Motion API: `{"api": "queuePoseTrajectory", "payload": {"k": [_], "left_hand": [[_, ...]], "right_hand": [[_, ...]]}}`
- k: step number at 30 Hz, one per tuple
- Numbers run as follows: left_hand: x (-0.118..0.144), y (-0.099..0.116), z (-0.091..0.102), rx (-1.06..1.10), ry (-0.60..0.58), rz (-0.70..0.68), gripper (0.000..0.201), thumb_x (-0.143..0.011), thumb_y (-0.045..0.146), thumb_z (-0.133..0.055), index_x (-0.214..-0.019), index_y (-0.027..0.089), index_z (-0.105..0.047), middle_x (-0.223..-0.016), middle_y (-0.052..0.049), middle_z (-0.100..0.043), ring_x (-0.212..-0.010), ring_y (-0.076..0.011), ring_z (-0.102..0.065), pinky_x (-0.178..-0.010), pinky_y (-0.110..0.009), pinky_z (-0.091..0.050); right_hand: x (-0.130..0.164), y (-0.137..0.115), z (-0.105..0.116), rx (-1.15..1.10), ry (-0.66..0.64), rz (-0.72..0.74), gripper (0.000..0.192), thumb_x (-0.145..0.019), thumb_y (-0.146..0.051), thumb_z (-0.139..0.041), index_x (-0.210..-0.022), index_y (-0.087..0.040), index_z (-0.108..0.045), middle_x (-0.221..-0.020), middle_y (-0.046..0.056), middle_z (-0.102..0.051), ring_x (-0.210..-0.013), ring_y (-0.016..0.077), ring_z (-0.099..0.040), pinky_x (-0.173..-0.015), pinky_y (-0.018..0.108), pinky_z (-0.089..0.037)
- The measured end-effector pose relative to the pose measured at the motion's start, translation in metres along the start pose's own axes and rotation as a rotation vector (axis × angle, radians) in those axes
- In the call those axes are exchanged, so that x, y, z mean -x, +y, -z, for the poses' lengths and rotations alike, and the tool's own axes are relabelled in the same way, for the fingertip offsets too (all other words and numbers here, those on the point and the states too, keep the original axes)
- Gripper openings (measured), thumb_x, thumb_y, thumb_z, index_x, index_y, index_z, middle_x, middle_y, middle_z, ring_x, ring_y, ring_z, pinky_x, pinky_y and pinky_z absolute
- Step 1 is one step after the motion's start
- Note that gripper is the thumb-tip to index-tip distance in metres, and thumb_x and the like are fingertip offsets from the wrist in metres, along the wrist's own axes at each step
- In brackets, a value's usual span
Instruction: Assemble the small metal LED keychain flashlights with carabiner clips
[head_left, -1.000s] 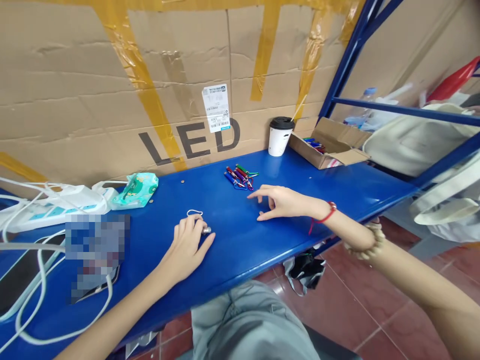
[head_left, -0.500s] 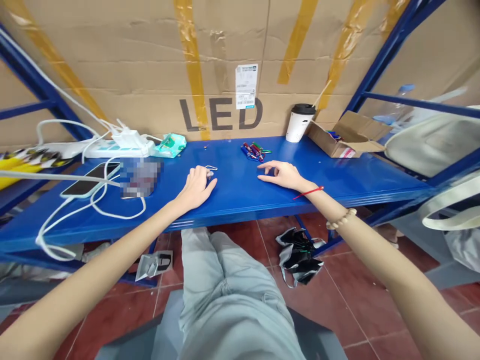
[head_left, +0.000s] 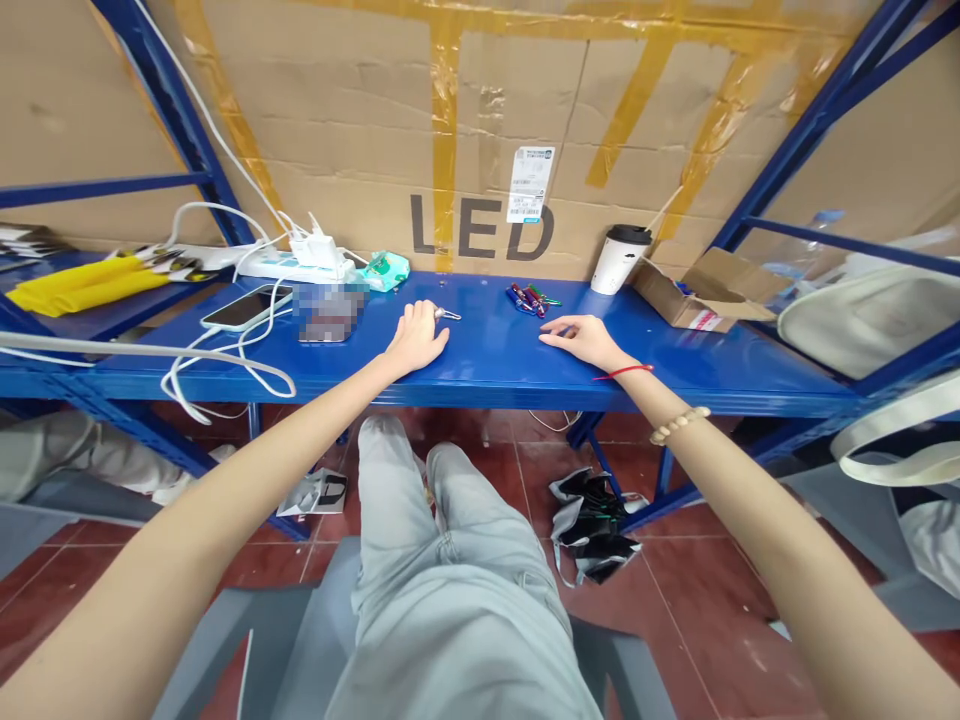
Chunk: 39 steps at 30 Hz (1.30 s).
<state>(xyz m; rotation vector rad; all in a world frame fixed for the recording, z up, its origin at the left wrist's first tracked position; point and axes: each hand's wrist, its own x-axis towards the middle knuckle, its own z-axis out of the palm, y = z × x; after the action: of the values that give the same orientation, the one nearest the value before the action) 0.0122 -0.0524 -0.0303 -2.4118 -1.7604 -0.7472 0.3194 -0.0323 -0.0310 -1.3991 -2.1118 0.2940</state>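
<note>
My left hand [head_left: 416,340] lies on the blue metal shelf [head_left: 487,365], fingers curled over a small silver keychain piece [head_left: 447,314] whose wire ring sticks out past my fingertips. My right hand [head_left: 586,340] rests palm down on the shelf a little to the right, fingers apart and pointing left, with nothing visible in it. A red string and a bead bracelet [head_left: 679,425] circle that wrist. A small pile of coloured keychain lights [head_left: 531,298] lies just beyond my right hand, apart from it.
A white cup with a black lid [head_left: 619,260] and an open cardboard box [head_left: 690,295] stand at the back right. A phone [head_left: 240,308], power strip [head_left: 300,262], white cables and tissue pack [head_left: 386,270] are left. A black bag [head_left: 596,515] lies on the floor.
The view has pulled back and down, now showing my legs, the floor and the left shelf. Both hands stay at about the same spots on the shelf; my right fingers have flattened.
</note>
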Motion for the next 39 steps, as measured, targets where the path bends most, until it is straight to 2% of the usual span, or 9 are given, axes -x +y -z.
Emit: {"api": "queuePoseTrajectory", "payload": {"k": [6, 14, 22, 29, 34, 39], "left_hand": [[0.004, -0.001, 0.004, 0.019, 0.020, 0.030, 0.022, -0.083, 0.025, -0.044, -0.100, 0.011, -0.041, -0.107, -0.016, -0.046, -0.102, -0.0302, -0.043, -0.086, -0.042, -0.037], [0.002, -0.003, 0.001, 0.069, 0.043, 0.054, 0.023, -0.081, 0.023, -0.046, -0.100, 0.012, -0.040, -0.104, -0.015, -0.048, -0.103, -0.0309, -0.043, -0.086, -0.043, -0.038], [-0.001, -0.004, -0.002, 0.109, 0.062, 0.077, 0.024, -0.079, 0.022, -0.048, -0.100, 0.013, -0.039, -0.105, -0.014, -0.047, -0.104, -0.0308, -0.043, -0.088, -0.043, -0.037], [-0.001, -0.003, -0.003, 0.119, 0.050, 0.100, 0.023, -0.078, 0.024, -0.048, -0.096, 0.013, -0.038, -0.099, -0.014, -0.050, -0.101, -0.0318, -0.045, -0.084, -0.043, -0.039], [0.000, -0.001, -0.001, 0.108, 0.058, 0.110, 0.022, -0.077, 0.022, -0.047, -0.096, 0.013, -0.038, -0.101, -0.014, -0.050, -0.101, -0.0318, -0.044, -0.085, -0.044, -0.039], [0.000, 0.000, 0.000, 0.108, 0.051, 0.103, 0.022, -0.077, 0.019, -0.048, -0.095, 0.014, -0.037, -0.099, -0.014, -0.050, -0.100, -0.0320, -0.044, -0.085, -0.045, -0.039]], "right_hand": [[0.002, 0.001, 0.005, -0.020, -0.069, -0.017, 0.045, -0.073, -0.048, -0.059, -0.099, -0.014, -0.068, -0.093, 0.007, -0.066, -0.069, 0.0135, -0.056, -0.066, 0.024, -0.046], [-0.001, -0.002, 0.021, 0.035, -0.158, -0.045, 0.041, -0.070, -0.044, -0.063, -0.095, -0.012, -0.069, -0.089, 0.007, -0.067, -0.073, 0.0150, -0.056, -0.071, 0.026, -0.045], [0.008, -0.004, 0.034, 0.038, -0.226, -0.151, 0.048, -0.067, -0.046, -0.066, -0.101, -0.011, -0.067, -0.085, 0.008, -0.066, -0.060, 0.0108, -0.054, -0.054, 0.021, -0.045], [0.023, 0.005, 0.044, 0.104, -0.179, -0.184, 0.038, -0.064, -0.050, -0.069, -0.078, -0.015, -0.070, -0.072, 0.005, -0.066, -0.049, 0.0103, -0.054, -0.052, 0.023, -0.044], [0.038, 0.006, 0.053, 0.127, -0.106, -0.160, 0.031, -0.067, -0.041, -0.068, -0.083, -0.014, -0.070, -0.076, 0.006, -0.067, -0.054, 0.0122, -0.057, -0.054, 0.023, -0.044], [0.045, -0.014, 0.074, 0.123, -0.005, -0.080, 0.030, -0.071, -0.040, -0.063, -0.086, -0.016, -0.068, -0.082, 0.004, -0.067, -0.055, 0.0124, -0.057, -0.055, 0.024, -0.044]]}}
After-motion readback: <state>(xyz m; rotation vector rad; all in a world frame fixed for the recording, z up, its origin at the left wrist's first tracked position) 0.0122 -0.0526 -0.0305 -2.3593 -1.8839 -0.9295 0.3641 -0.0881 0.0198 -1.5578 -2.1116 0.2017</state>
